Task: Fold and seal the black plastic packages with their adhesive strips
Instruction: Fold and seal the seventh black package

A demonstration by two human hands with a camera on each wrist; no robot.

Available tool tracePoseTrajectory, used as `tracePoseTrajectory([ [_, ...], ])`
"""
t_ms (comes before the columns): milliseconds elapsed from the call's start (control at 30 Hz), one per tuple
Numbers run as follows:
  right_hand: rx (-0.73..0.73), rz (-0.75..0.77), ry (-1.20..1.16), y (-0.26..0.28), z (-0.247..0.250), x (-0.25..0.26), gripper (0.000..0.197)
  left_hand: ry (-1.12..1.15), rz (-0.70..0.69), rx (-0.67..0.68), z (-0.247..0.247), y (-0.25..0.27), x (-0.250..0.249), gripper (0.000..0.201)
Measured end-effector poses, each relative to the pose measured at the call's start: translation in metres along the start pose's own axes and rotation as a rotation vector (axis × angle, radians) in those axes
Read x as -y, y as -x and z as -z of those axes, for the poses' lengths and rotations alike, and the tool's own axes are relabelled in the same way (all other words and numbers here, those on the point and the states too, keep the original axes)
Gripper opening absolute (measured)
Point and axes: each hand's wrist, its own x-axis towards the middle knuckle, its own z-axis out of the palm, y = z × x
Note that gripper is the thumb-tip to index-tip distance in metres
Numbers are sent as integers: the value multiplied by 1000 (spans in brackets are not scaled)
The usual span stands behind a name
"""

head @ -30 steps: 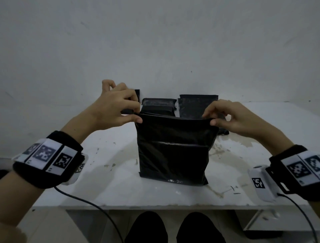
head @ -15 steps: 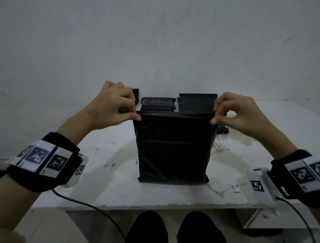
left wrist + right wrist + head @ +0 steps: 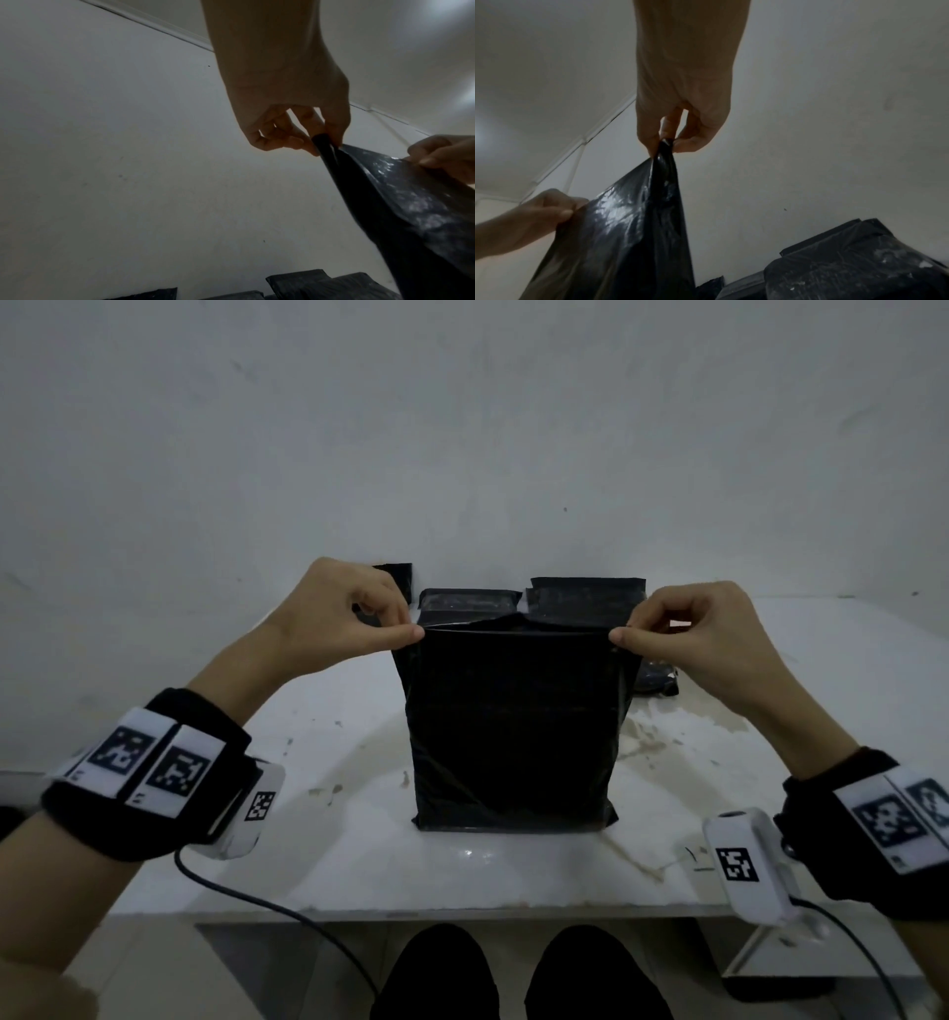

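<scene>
A black plastic package (image 3: 513, 731) stands upright on the white table (image 3: 318, 855), its bottom edge on the surface. My left hand (image 3: 411, 633) pinches its top left corner between thumb and forefinger. My right hand (image 3: 619, 636) pinches the top right corner the same way. The top edge is stretched nearly straight between them. The left wrist view shows my left hand (image 3: 326, 142) pinching the package (image 3: 411, 213). In the right wrist view my right hand (image 3: 664, 144) pinches a bunched corner of the package (image 3: 628, 233).
Several other black packages (image 3: 585, 600) lie stacked at the back of the table against the white wall, one more (image 3: 655, 680) to the right behind the held one. Cables hang from both wrist units past the table's front edge. My knees show below.
Both hands have risen and pulled the package's top edge up and taut, so the package stands taller and straighter. The horizontal crease seen across its front earlier has flattened out.
</scene>
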Motion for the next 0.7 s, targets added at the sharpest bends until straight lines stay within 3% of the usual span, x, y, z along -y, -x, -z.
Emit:
tracePoseTrajectory([
  [200, 6, 91, 129, 8, 3, 1, 15, 8, 92, -22, 4, 2, -6, 36],
  [300, 51, 102, 184, 10, 4, 4, 17, -13, 169, -39, 2, 1, -8, 27],
  [367, 35, 63, 194, 7, 5, 6, 24, -64, 214, -34, 0, -1, -9, 23],
  [500, 53, -23, 291, -3, 6, 14, 20, -150, 265, 35, 0, -9, -20, 25],
  [700, 73, -96, 381, -13, 8, 25, 21, -93, 345, 109, 5, -13, -27, 34],
])
